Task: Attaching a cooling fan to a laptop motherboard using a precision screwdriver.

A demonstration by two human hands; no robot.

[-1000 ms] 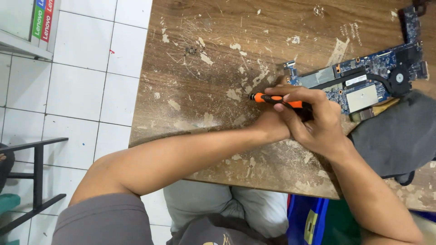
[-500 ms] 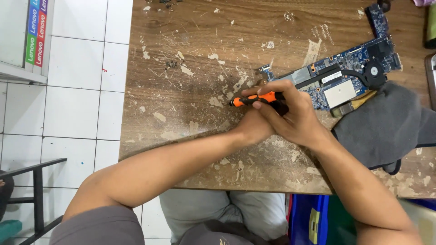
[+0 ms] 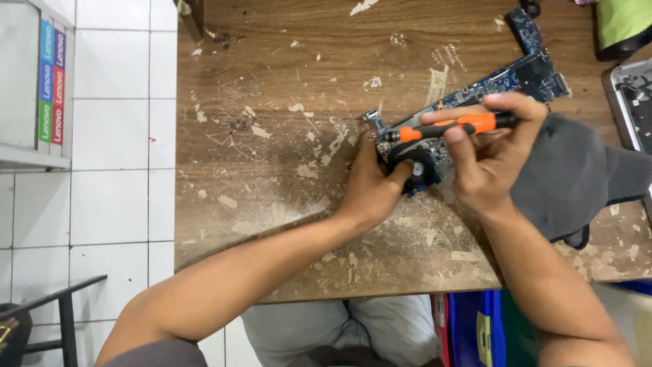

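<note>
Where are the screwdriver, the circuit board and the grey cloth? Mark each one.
screwdriver (image 3: 456,125), head view, orange handle.
circuit board (image 3: 526,73), head view, blue upper end.
grey cloth (image 3: 567,178), head view, its middle.

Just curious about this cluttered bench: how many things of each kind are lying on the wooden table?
Circuit boards: 1
Screwdrivers: 1, in the right hand
Grey cloths: 1
Green-and-black items: 1
Silver cases: 1
Total: 5

bare forearms and hands (image 3: 370,194), a grey short sleeve (image 3: 159,353), light grey trousers (image 3: 326,326).
</note>
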